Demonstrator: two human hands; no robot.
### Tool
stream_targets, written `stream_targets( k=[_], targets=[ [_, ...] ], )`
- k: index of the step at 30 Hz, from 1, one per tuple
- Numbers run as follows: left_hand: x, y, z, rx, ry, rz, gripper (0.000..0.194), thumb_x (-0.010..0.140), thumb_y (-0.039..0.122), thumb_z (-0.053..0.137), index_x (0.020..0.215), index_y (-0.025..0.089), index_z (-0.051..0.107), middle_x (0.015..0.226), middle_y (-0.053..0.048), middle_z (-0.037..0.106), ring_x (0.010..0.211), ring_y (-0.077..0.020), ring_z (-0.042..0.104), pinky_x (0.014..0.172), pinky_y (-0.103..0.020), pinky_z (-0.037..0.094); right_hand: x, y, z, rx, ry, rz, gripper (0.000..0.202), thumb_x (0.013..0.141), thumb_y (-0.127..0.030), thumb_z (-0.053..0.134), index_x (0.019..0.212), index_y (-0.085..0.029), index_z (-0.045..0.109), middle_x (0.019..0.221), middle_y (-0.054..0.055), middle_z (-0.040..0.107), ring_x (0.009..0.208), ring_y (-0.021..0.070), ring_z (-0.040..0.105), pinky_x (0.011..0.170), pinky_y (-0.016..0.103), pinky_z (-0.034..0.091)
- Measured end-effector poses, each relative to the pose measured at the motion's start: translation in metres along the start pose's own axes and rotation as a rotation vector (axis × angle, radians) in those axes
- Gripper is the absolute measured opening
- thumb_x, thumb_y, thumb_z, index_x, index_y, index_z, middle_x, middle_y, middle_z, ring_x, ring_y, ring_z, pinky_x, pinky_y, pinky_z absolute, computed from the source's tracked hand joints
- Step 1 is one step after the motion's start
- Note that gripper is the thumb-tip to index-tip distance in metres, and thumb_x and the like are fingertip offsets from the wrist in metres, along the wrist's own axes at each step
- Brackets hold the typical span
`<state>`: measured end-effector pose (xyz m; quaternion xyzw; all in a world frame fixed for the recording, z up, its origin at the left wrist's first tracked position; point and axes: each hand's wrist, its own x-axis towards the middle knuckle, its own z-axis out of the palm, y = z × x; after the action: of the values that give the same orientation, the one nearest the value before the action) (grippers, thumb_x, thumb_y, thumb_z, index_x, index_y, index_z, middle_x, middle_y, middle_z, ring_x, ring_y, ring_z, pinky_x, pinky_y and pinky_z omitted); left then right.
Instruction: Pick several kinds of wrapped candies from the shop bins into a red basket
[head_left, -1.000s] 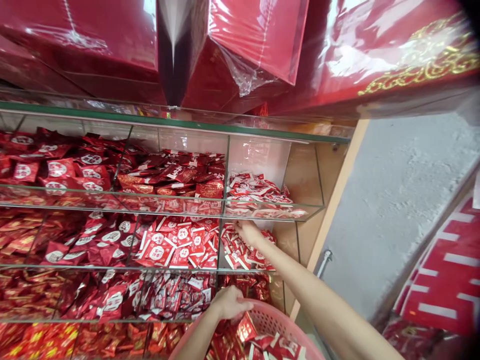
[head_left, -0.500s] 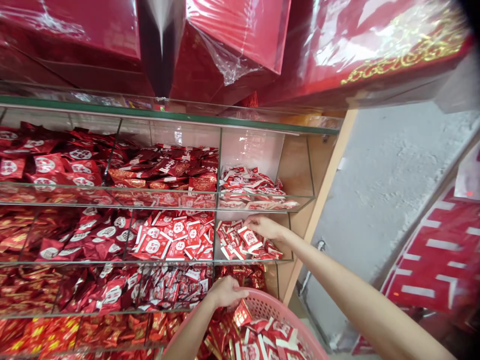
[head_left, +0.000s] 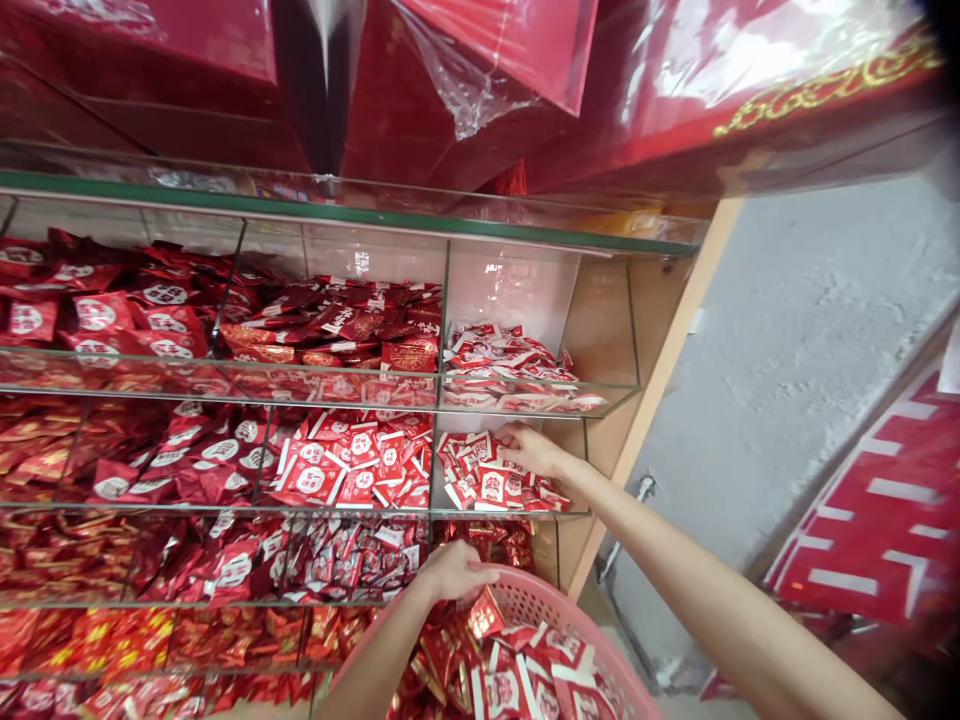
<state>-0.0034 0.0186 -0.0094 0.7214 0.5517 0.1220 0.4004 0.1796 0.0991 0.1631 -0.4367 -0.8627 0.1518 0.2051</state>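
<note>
Got a rough grey wall (head_left: 787,300) on the right, pale wood edging (head_left: 655,400) beside it, then a green-edged glass shelf (head_left: 375,217) above shiny white backing (head_left: 517,295).

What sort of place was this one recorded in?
Probably a shop, perhaps selling sweets: glass shelves are divided into compartments, small red packets fill them in differing designs, and large plastic-wrapped red boxes sit above.

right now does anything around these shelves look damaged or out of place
The grey wall right of the shelves looks rough and patchy, and clear wrap hangs loose and crumpled, not taut, from a red box.
</note>
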Motion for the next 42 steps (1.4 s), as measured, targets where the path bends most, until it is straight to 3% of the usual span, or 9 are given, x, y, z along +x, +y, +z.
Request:
stream_targets(
  k=[6,11,15,18,21,28,31,36,42],
  targets=[
    [0.007,-0.009,0.004,0.019,0.008,0.010,0.054,0.062,0.070,0.046,0.066,0.019,0.062,0.055,0.003,0.062,0.054,-0.0104,0.054,0.056,-0.021,0.036,-0.014,0.001,0.002,-0.264,-0.153,0.092,0.056,0.061,-0.022,0.060,0.116,-0.016,0.050,0.117,0.011,0.056,0.103,0.0237,0.053,0.086,0.030,0.040],
    [0.008,-0.009,0.004,0.031,0.016,-0.006,0.055,0.061,0.070,0.046,0.068,0.019,0.063,0.058,0.003,0.063,0.057,-0.0109,0.055,0.058,-0.021,0.036,-0.018,-0.003,0.005,-0.315,-0.092,0.117,0.059,0.064,-0.020,0.056,0.122,-0.018,0.045,0.120,0.011,0.053,0.109,0.0248,0.049,0.089,0.032,0.037],
    [0.006,-0.006,0.003,0.030,0.019,-0.011,0.055,0.060,0.071,0.047,0.066,0.018,0.063,0.056,0.003,0.063,0.057,-0.0111,0.055,0.058,-0.021,0.037,-0.021,-0.010,-0.010,-0.341,-0.033,0.155,0.052,0.067,-0.025,0.055,0.118,-0.017,0.048,0.114,0.014,0.057,0.101,0.0278,0.053,0.082,0.035,0.040],
    [0.005,-0.006,0.003,0.006,0.010,-0.008,0.055,0.059,0.071,0.047,0.067,0.018,0.063,0.057,0.003,0.063,0.056,-0.0109,0.055,0.058,-0.021,0.037,-0.025,-0.020,-0.018,-0.269,0.055,0.206,0.041,0.070,-0.028,0.051,0.110,-0.018,0.053,0.100,0.010,0.063,0.090,0.0239,0.057,0.073,0.031,0.040],
    [0.005,-0.007,0.003,-0.006,0.003,0.003,0.056,0.059,0.072,0.047,0.067,0.018,0.063,0.058,0.003,0.063,0.055,-0.0105,0.054,0.057,-0.021,0.036,-0.029,-0.036,-0.009,-0.153,0.078,0.247,0.035,0.070,-0.030,0.052,0.103,-0.018,0.056,0.089,0.008,0.064,0.083,0.0210,0.058,0.067,0.027,0.040],
    [0.007,-0.009,0.003,-0.003,-0.001,0.015,0.058,0.059,0.072,0.046,0.066,0.017,0.062,0.057,0.003,0.063,0.054,-0.0101,0.053,0.057,-0.021,0.036,-0.028,-0.065,0.028,-0.161,-0.020,0.435,0.057,0.067,-0.044,0.057,0.112,-0.010,0.047,0.117,0.023,0.048,0.103,0.0324,0.052,0.079,0.039,0.041],
    [0.009,-0.010,0.003,-0.007,-0.008,0.018,0.058,0.059,0.072,0.046,0.068,0.017,0.063,0.058,0.003,0.063,0.055,-0.0100,0.053,0.058,-0.021,0.036,-0.022,-0.067,0.033,-0.141,-0.046,0.459,0.062,0.061,-0.047,0.062,0.109,-0.009,0.049,0.116,0.024,0.049,0.105,0.0333,0.051,0.080,0.039,0.042],
    [0.010,-0.011,0.003,-0.012,-0.028,0.016,0.059,0.058,0.073,0.046,0.069,0.017,0.063,0.058,0.003,0.063,0.055,-0.0100,0.053,0.058,-0.021,0.036,-0.016,-0.064,0.037,-0.100,-0.015,0.451,0.057,0.053,-0.032,0.068,0.104,-0.011,0.052,0.112,0.019,0.053,0.101,0.0293,0.053,0.078,0.035,0.043],
    [0.010,-0.010,0.003,-0.016,-0.034,0.013,0.059,0.058,0.073,0.047,0.068,0.017,0.062,0.057,0.003,0.063,0.053,-0.0100,0.052,0.056,-0.021,0.035,-0.019,-0.048,0.033,0.052,0.070,0.422,0.044,0.059,-0.031,0.063,0.098,-0.012,0.054,0.092,0.011,0.063,0.082,0.0212,0.059,0.063,0.027,0.045]
  ],
)
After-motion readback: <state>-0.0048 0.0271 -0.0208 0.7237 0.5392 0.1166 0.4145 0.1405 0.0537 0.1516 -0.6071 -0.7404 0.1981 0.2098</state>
